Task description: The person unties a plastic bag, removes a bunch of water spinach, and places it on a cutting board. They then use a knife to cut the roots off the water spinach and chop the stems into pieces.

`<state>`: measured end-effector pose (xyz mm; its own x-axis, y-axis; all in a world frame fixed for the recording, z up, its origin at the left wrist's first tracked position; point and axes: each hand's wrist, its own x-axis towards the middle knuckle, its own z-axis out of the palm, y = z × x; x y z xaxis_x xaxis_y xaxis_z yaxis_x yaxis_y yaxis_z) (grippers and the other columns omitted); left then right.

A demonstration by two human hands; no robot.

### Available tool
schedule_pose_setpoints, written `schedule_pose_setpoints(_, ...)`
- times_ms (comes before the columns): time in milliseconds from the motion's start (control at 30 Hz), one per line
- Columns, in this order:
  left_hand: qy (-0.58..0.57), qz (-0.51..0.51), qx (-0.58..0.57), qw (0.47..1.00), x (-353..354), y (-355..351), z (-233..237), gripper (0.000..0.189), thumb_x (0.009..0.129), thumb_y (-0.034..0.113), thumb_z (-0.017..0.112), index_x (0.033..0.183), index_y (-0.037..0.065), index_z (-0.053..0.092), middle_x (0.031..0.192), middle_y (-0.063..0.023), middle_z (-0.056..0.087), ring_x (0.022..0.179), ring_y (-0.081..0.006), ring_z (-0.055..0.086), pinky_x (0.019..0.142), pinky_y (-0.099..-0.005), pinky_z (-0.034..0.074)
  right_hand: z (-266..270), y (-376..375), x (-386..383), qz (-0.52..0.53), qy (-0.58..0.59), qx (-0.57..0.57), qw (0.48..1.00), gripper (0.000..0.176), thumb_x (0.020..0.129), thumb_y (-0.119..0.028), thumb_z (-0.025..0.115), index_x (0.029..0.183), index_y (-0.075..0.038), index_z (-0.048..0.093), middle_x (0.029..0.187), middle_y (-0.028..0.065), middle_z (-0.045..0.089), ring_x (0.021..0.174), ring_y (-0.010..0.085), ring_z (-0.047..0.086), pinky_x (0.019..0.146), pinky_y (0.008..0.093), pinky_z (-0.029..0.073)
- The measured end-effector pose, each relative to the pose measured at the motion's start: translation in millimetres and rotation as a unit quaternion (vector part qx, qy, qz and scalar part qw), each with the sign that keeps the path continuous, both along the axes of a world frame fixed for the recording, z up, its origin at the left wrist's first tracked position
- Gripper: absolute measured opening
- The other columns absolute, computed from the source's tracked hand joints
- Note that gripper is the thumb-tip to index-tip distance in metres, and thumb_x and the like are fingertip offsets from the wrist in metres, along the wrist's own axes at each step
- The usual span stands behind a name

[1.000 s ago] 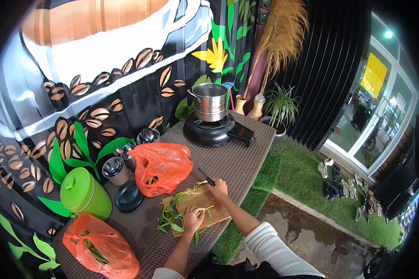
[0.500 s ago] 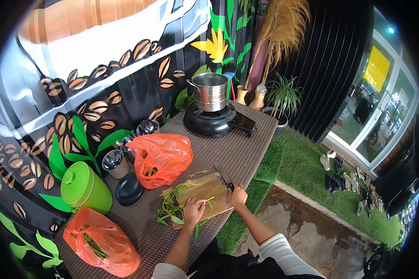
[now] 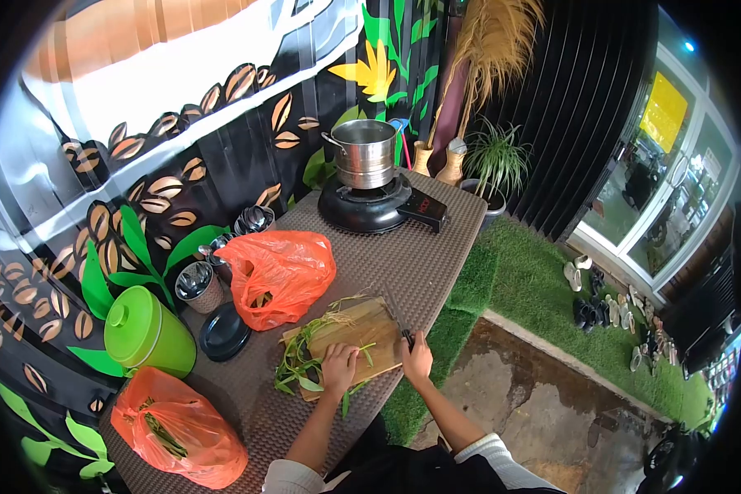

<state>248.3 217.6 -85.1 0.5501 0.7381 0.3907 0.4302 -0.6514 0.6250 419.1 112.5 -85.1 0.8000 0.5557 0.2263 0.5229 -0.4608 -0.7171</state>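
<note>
A wooden cutting board lies near the table's front edge with leafy green stems heaped over its left side. My left hand rests on the stems at the board's lower middle, fingers curled down over them. Small cut pieces lie just right of those fingers. At the board's right edge, my right hand is wrapped round the dark handle of a knife. The blade points away from me, along the far right side of the board, and appears thin from this angle.
Orange plastic bags stand behind the board and at near left. A green lidded bucket, a black lid and cutlery holders line the wall side. At the far end, a steel pot sits on a black portable stove.
The whole view has shifted slightly. My right hand has turned the knife, so its blade shows narrower than before. My left hand remains on the stems, its fingers lower and flatter.
</note>
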Motion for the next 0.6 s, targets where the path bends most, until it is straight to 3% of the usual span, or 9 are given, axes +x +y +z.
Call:
schedule_pose_setpoints(100, 0.009, 0.006, 0.012, 1.000, 1.8, 2.6, 2.9, 0.012, 0.086, 0.018, 0.061, 0.091, 0.007, 0.063, 0.091, -0.0056, 0.063, 0.089, -0.0257, 0.057, 0.078, -0.0359, 0.047, 14.9, -12.5, -21.3, 0.012, 0.040, 0.036, 0.998, 0.031, 0.092, -0.034, 0.054, 0.101, -0.004, 0.051, 0.081, 0.0193, 0.062, 0.073, 0.0395, 0.062, 0.063, 0.0455, 0.048)
schedule_pose_setpoints(167, 0.003, 0.009, 0.017, 1.000, 1.6, 1.9, 0.3, 0.010, 0.087, 0.015, 0.061, 0.092, 0.006, 0.061, 0.089, -0.0060, 0.063, 0.084, -0.0242, 0.059, 0.075, -0.0350, 0.048, 15.0, -18.0, -29.5, 0.031, 0.083, 0.050, 0.995, 0.032, 0.091, -0.035, 0.055, 0.100, -0.004, 0.050, 0.079, 0.0188, 0.062, 0.070, 0.0383, 0.061, 0.062, 0.0446, 0.047)
schedule_pose_setpoints(200, -0.097, 0.006, -0.140, 0.985, 6.1, 5.6, -8.8, 0.011, 0.087, 0.012, 0.061, 0.095, 0.004, 0.061, 0.086, -0.0059, 0.063, 0.079, -0.0204, 0.060, 0.072, -0.0325, 0.048, 17.0, -19.6, -31.2, 0.050, 0.123, 0.067, 0.989, 0.033, 0.091, -0.036, 0.055, 0.098, -0.004, 0.050, 0.077, 0.0182, 0.061, 0.066, 0.0372, 0.060, 0.061, 0.0437, 0.047)
schedule_pose_setpoints(233, -0.193, 0.004, -0.292, 0.937, 8.9, 7.3, -14.5, 0.013, 0.087, 0.009, 0.061, 0.098, 0.002, 0.061, 0.084, -0.0058, 0.064, 0.075, -0.0167, 0.060, 0.068, -0.0299, 0.048, 13.1, -19.1, -31.8, 0.084, 0.109, 0.106, 0.985, 0.029, 0.093, -0.030, 0.055, 0.099, -0.003, 0.048, 0.072, 0.0127, 0.059, 0.060, 0.0273, 0.058, 0.059, 0.0377, 0.046)
schedule_pose_setpoints(267, -0.193, 0.005, -0.295, 0.936, 10.2, 9.2, -20.1, 0.013, 0.087, 0.009, 0.061, 0.098, 0.002, 0.061, 0.084, -0.0058, 0.064, 0.075, -0.0167, 0.060, 0.068, -0.0299, 0.048, 9.4, -21.6, -32.7, 0.085, 0.110, 0.103, 0.985, 0.029, 0.093, -0.030, 0.055, 0.099, -0.003, 0.048, 0.072, 0.0127, 0.059, 0.060, 0.0273, 0.058, 0.059, 0.0377, 0.046)
schedule_pose_setpoints(333, -0.320, 0.015, -0.304, 0.897, 12.4, 16.7, -11.9, 0.022, 0.086, 0.005, 0.063, 0.107, -0.003, 0.060, 0.084, -0.0056, 0.065, 0.072, -0.0092, 0.059, 0.064, -0.0234, 0.046, 19.5, -19.3, -36.2, 0.167, 0.301, 0.222, 0.912, 0.023, 0.095, -0.022, 0.054, 0.101, -0.001, 0.046, 0.070, 0.0067, 0.057, 0.061, 0.0162, 0.056, 0.058, 0.0315, 0.044)
schedule_pose_setpoints(367, -0.320, 0.016, -0.359, 0.877, 7.7, 16.9, -3.2, 0.030, 0.086, 0.008, 0.066, 0.113, -0.005, 0.059, 0.091, -0.0055, 0.066, 0.077, -0.0081, 0.059, 0.064, -0.0210, 0.046, 23.2, -17.1, -37.3, 0.177, 0.249, 0.233, 0.923, 0.017, 0.097, -0.015, 0.051, 0.102, 0.000, 0.045, 0.068, 0.0018, 0.052, 0.063, 0.0087, 0.050, 0.058, 0.0263, 0.041)
schedule_pose_setpoints(467, -0.316, 0.056, -0.468, 0.824, 1.0, 6.9, 47.6, 0.028, 0.087, 0.010, 0.067, 0.110, -0.004, 0.060, 0.093, -0.0049, 0.065, 0.076, -0.0078, 0.059, 0.064, -0.0199, 0.046, 49.8, -18.5, -39.1, 0.176, 0.244, 0.231, 0.925, 0.013, 0.097, -0.014, 0.052, 0.099, -0.004, 0.044, 0.072, -0.0006, 0.048, 0.064, 0.0064, 0.043, 0.058, 0.0230, 0.036)
schedule_pose_setpoints(600, -0.349, 0.039, -0.483, 0.802, 1.5, 2.6, 69.4, 0.028, 0.087, 0.011, 0.067, 0.109, -0.004, 0.060, 0.093, -0.0054, 0.064, 0.076, -0.0094, 0.059, 0.061, -0.0219, 0.048, 81.0, -23.8, -40.5, 0.139, 0.243, 0.307, 0.909, 0.015, 0.099, -0.017, 0.046, 0.093, -0.003, 0.047, 0.068, -0.0011, 0.046, 0.061, 0.0064, 0.040, 0.055, 0.0230, 0.035)
